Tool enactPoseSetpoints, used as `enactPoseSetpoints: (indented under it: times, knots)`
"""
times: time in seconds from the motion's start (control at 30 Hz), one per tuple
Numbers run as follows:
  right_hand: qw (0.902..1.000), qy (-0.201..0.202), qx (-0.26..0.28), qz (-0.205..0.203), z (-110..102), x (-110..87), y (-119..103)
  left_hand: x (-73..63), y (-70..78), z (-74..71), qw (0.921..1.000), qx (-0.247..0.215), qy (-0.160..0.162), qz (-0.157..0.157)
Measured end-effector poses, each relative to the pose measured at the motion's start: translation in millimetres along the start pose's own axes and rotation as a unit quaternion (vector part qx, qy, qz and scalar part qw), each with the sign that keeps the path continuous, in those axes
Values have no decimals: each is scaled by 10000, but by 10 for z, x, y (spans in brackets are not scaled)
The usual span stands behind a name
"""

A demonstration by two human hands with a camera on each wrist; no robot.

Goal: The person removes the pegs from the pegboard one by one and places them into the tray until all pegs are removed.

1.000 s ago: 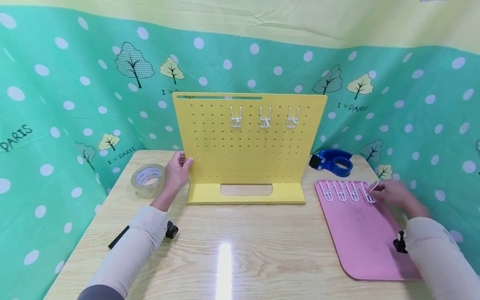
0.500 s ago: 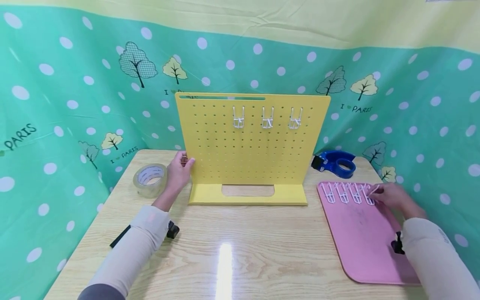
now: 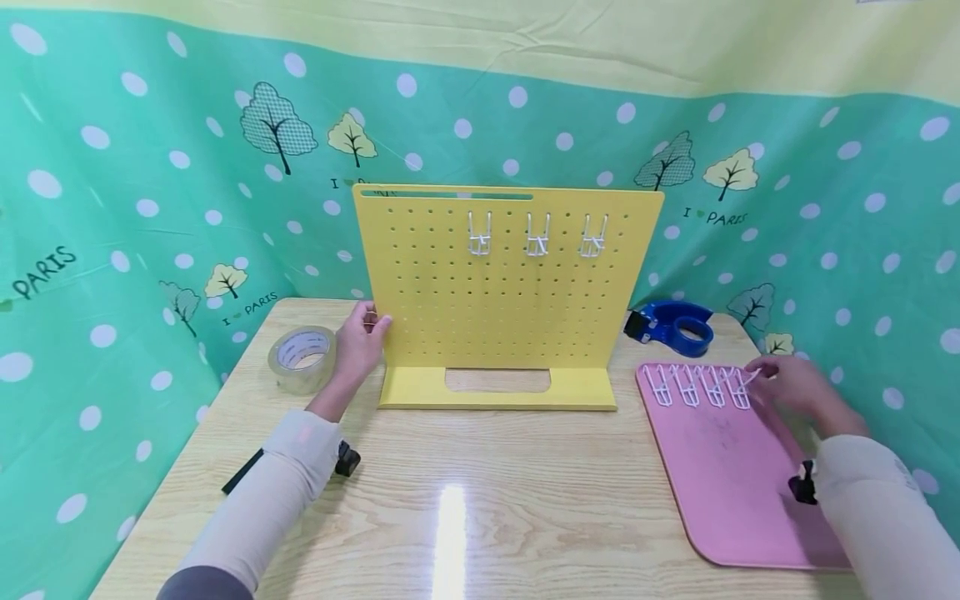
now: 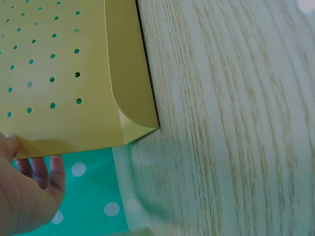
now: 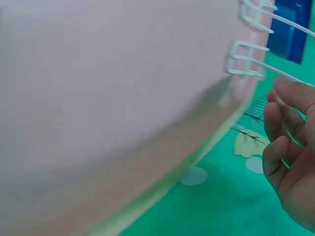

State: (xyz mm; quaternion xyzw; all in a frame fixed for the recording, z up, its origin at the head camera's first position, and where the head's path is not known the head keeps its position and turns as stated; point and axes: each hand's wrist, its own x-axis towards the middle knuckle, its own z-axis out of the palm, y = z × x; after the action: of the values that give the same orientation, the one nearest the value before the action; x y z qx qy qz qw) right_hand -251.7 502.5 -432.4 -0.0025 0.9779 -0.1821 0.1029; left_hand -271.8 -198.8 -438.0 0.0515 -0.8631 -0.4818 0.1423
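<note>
A yellow pegboard [image 3: 502, 283] stands upright on the wooden table, with three white wire hooks [image 3: 534, 235] hung in its top rows. My left hand [image 3: 358, 342] grips the board's left edge [image 4: 74, 142], thumb in front and fingers behind. On the right lies a pink tray [image 3: 738, 475] with several white hooks [image 3: 686, 385] lined along its far edge. My right hand [image 3: 787, 385] pinches the rightmost hook [image 3: 741, 388] at that edge; in the right wrist view the fingertips [image 5: 290, 93] close on its wire [image 5: 246, 61].
A roll of clear tape [image 3: 300, 360] lies left of the board. A blue tape dispenser [image 3: 671, 323] sits behind the tray. A black pen-like object [image 3: 240, 473] lies near the left forearm. A green dotted cloth walls in the table on three sides.
The right hand has shifted slightly on the rightmost hook at the tray's far edge. The left hand has stayed on the board's edge.
</note>
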Motion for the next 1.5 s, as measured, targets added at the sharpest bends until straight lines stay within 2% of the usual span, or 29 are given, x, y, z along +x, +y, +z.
enactPoseSetpoints:
  times: [0.2, 0.37, 0.53, 0.73, 0.9, 1.0, 1.23, 1.4, 1.5]
  knots:
    - [9984, 517, -98, -226, -235, -51, -133, -5, -7, 10, 10000, -2, -15, 0]
    - [9943, 899, -269, -516, -405, -107, -381, -11, -8, 8, 10000, 2, -15, 13]
    - [9887, 1166, -505, -792, -499, -143, -770, -8, -4, 4, 10000, -9, 25, 55]
    - [9828, 1459, -508, -1010, -519, -197, -1381, -7, 0, 3, 10000, 43, -21, 27]
    - [9759, 1693, -361, -1329, -466, -246, -1887, -15, 4, -3, 10000, -1, -42, 34]
    - [9684, 1918, -235, -1579, -398, -272, -2123, -18, 5, -7, 10000, -35, -47, 4]
    - [9370, 2589, 137, -2342, -164, -240, -2518, -15, -2, -2, 10000, -25, -63, -17]
    - [9246, 2597, 483, -2745, 51, -170, -2796, -24, 13, -12, 10000, -52, -50, -25]
    - [9142, 2647, 478, -3032, 171, -118, -2990, -36, 18, -21, 10000, -11, -41, 7]
